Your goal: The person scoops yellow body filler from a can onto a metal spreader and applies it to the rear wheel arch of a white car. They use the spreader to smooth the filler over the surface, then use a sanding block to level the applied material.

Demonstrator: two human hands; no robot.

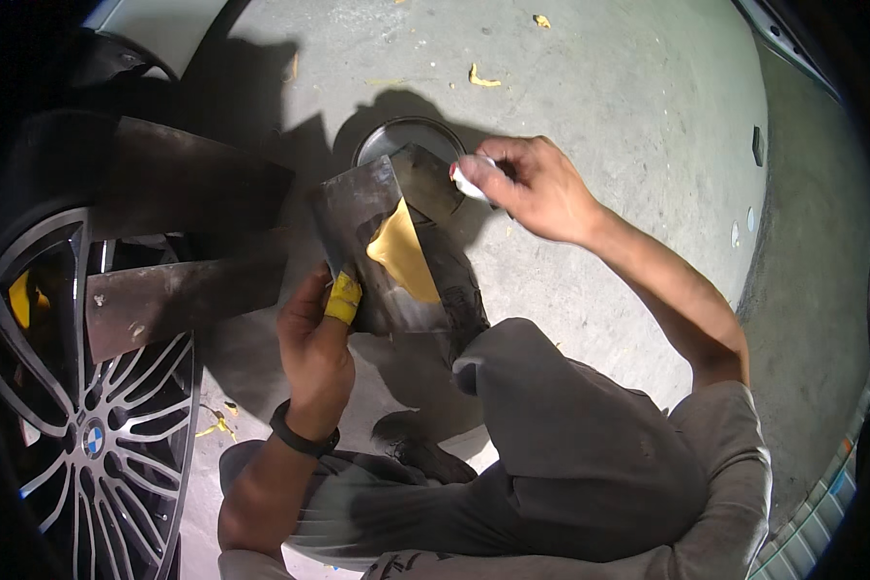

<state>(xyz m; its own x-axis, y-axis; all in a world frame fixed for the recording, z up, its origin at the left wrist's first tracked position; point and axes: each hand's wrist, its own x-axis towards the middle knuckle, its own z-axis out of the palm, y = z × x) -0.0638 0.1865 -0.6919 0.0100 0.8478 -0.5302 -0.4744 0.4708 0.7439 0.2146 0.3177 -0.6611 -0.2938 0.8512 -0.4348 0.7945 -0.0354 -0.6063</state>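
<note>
Two things are held above the pale concrete floor [638,106]: a dark rectangular plate [348,208] and a small white tube [476,182]. The plate is gripped by its lower left edge in the left hand [315,356], whose thumb is wrapped in yellow tape [343,298]; a black band [303,435] is worn on that wrist. A thick smear of yellow paste [402,251] is spread along the plate's right side. The tube is pinched between the thumb and fingers of the right hand [543,188], and its red tip is pointed left, just beyond the plate's upper right corner. A round, rimmed container [381,145] is partly hidden behind the plate. On the left, a many-spoked wheel [87,464] is partly covered from view by a dark brown panel [140,302], with a second panel [179,169] seen above it; whether either is rested on the wheel cannot be told. Yellow scraps [483,77] are scattered on the floor.
</note>
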